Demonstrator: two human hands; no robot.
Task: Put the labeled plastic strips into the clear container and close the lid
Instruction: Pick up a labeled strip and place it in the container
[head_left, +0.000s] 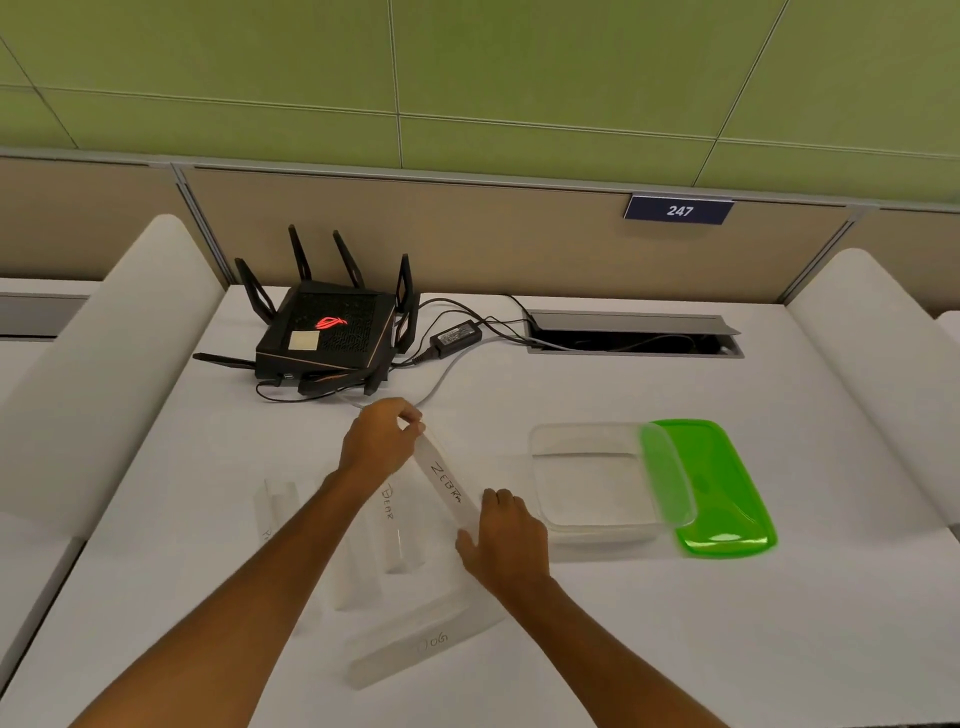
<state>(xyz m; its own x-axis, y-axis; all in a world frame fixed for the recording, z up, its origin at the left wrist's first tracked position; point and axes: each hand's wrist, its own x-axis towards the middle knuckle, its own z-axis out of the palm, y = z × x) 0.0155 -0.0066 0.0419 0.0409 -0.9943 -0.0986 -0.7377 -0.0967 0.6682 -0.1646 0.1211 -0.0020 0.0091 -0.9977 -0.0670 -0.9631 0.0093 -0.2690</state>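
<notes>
A clear strip marked ZEBRA (445, 480) is lifted at a slant over the white table. My left hand (379, 439) pinches its far end and my right hand (506, 540) grips its near end. Beneath it a strip marked BEAR (390, 512) lies on the table. A strip marked DOG (426, 644) lies nearest me, and another clear strip (275, 506) lies to the left, partly behind my left forearm. The clear container (597, 478) stands open to the right of my hands. Its green lid (722, 488) lies beside it, tucked partly under the right rim.
A black router (324, 332) with antennas stands at the back left, with a power brick (456, 339) and cables trailing to a cable hatch (634, 335) in the table. A grey cable runs just behind my left hand. White partitions flank the table.
</notes>
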